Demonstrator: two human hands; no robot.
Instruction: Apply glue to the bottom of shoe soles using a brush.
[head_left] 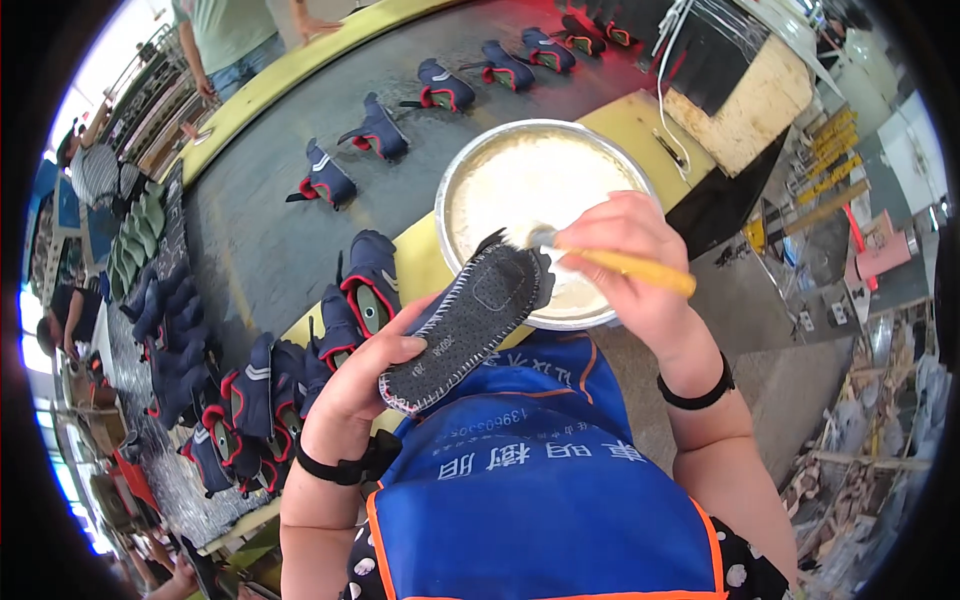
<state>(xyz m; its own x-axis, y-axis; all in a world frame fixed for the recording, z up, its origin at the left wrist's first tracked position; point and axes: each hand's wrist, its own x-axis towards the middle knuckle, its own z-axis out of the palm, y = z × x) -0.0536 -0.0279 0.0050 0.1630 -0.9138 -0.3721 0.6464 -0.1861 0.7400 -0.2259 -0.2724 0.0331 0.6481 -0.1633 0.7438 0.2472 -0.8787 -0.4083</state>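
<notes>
My left hand is closed round a dark shoe upper, with its stitched black bottom turned up. White stitches run along the edge of that bottom. My right hand grips a brush by its yellow handle. The pale bristles are at the upper's far end, apparently touching it; the exact contact is hard to make out. Just beyond both hands stands a round metal basin with a creamy white substance in it. White residue coats its inner wall.
Several navy shoe uppers with red trim stand spaced along a dark conveyor belt. More uppers are heaped at my left. A person stands across the belt. A yellow ledge borders it; wooden boxing stands at right.
</notes>
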